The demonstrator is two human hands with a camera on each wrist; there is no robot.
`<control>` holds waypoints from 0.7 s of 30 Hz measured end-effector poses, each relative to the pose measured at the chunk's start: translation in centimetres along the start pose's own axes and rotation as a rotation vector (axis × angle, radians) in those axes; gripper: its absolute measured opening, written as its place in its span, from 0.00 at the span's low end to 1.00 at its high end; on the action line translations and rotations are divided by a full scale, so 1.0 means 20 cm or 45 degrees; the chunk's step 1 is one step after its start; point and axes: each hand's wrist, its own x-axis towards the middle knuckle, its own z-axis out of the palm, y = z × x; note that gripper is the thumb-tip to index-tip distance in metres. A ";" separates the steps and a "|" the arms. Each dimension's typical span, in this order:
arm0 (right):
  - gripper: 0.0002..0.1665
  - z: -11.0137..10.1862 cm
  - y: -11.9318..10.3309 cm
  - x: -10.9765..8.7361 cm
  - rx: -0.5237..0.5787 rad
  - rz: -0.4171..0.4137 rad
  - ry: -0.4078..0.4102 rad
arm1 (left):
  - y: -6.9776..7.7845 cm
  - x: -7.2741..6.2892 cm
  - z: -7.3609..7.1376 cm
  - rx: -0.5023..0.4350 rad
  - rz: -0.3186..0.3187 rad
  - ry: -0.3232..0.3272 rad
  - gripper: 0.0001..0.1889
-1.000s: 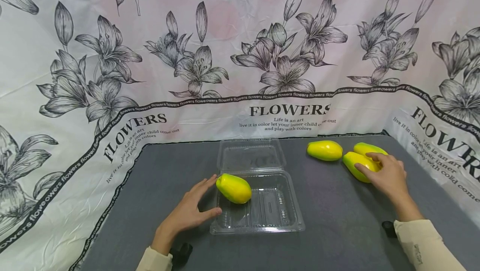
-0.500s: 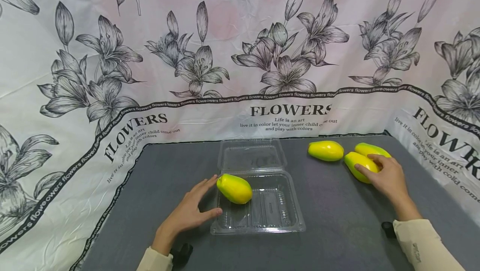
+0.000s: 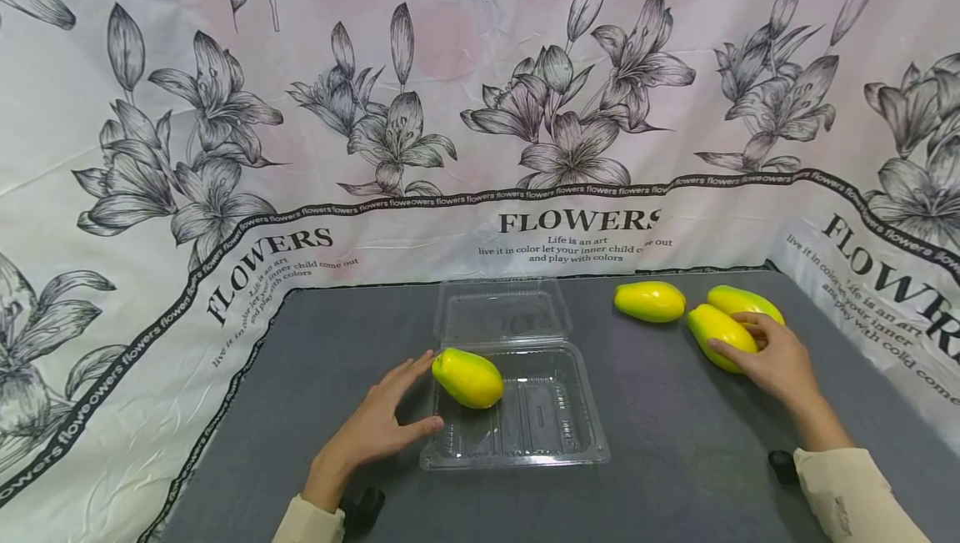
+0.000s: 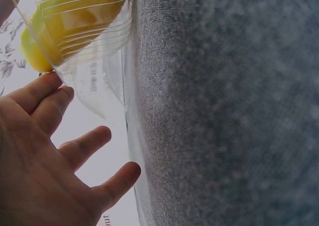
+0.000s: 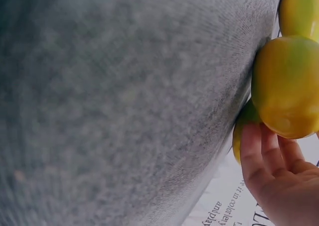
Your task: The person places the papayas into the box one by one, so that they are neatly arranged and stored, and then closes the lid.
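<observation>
My right hand (image 3: 776,359) grips a yellow-green papaya (image 3: 716,336) at the right of the table, thumb on its near side and fingers on its far side. In the right wrist view the fingers (image 5: 253,154) lie along this papaya (image 5: 286,86). Another papaya (image 3: 742,301) lies just behind it. My left hand (image 3: 378,418) rests with spread fingers at the left side of a clear plastic clamshell box (image 3: 592,443), its fingertips at the rim. Inside the box's left part sits a papaya (image 3: 468,378), seen through the ribbed wall in the left wrist view.
One more papaya (image 3: 649,302) lies on the grey table (image 3: 645,476) between the box and the right hand. The box's lid (image 3: 502,311) is folded back, away from me. A flower-printed cloth (image 3: 420,243) hangs behind the table and along its sides.
The papaya at my right hand has shifted slightly toward me, and the fingers have closed round it. My left hand and the box have stayed in place.
</observation>
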 end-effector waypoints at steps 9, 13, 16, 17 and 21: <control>0.48 -0.02 0.00 -0.02 0.063 0.059 -0.091 | 0.00 0.00 0.00 -0.008 -0.008 -0.004 0.47; 0.48 -0.03 0.01 -0.03 0.055 0.018 -0.101 | 0.00 0.00 0.00 -0.018 -0.006 -0.005 0.47; 0.48 -0.03 0.01 -0.02 0.031 -0.003 -0.102 | 0.00 0.00 0.00 -0.023 -0.010 -0.007 0.47; 0.48 -0.03 0.01 -0.02 0.027 -0.007 -0.104 | 0.00 0.00 0.00 -0.023 -0.010 -0.007 0.47; 0.48 -0.04 0.00 -0.03 0.024 -0.011 -0.115 | 0.00 0.00 0.00 -0.017 -0.010 -0.009 0.47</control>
